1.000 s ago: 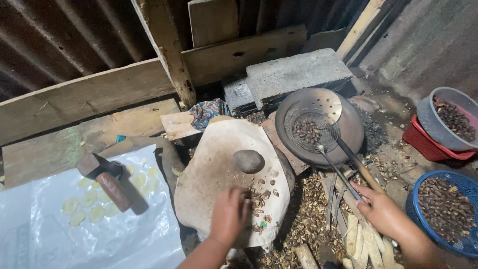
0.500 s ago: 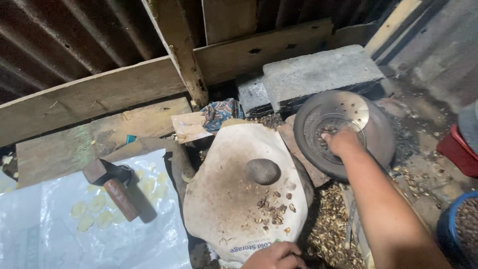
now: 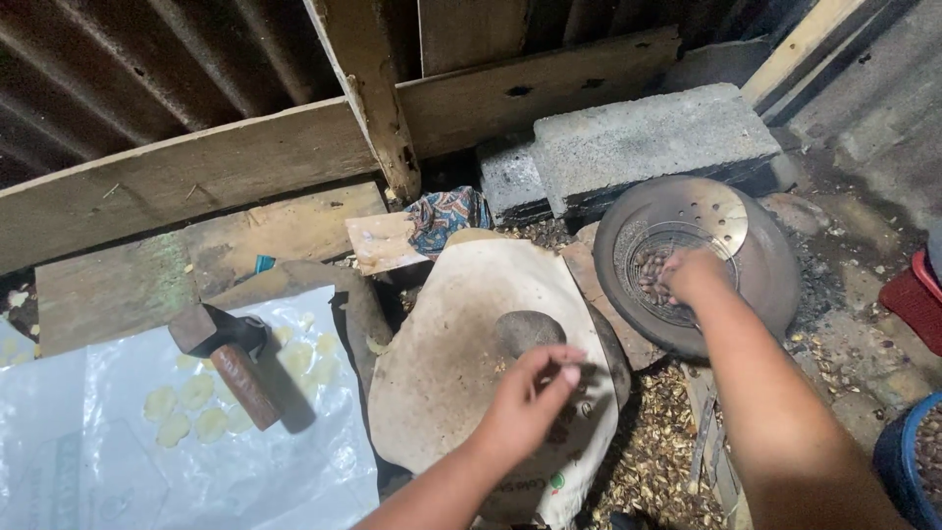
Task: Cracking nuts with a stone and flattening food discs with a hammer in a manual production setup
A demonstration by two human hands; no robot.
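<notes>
Right hand (image 3: 692, 275) covering part of the seeds in the round wire sieve (image 3: 667, 260); fingertips not visible. Left hand (image 3: 530, 397) hiding the stone slab (image 3: 461, 344) beneath. Blue basin (image 3: 908, 461) and red container (image 3: 917, 294) cut off at right edge. Plastic sheet (image 3: 147, 471) cut at lower left.

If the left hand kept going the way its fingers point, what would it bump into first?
Probably the dark dip in the big flat stone, just past the left hand. Its fingers point up and right toward it. How high the hand hovers is unclear, so it might pass over.
</notes>
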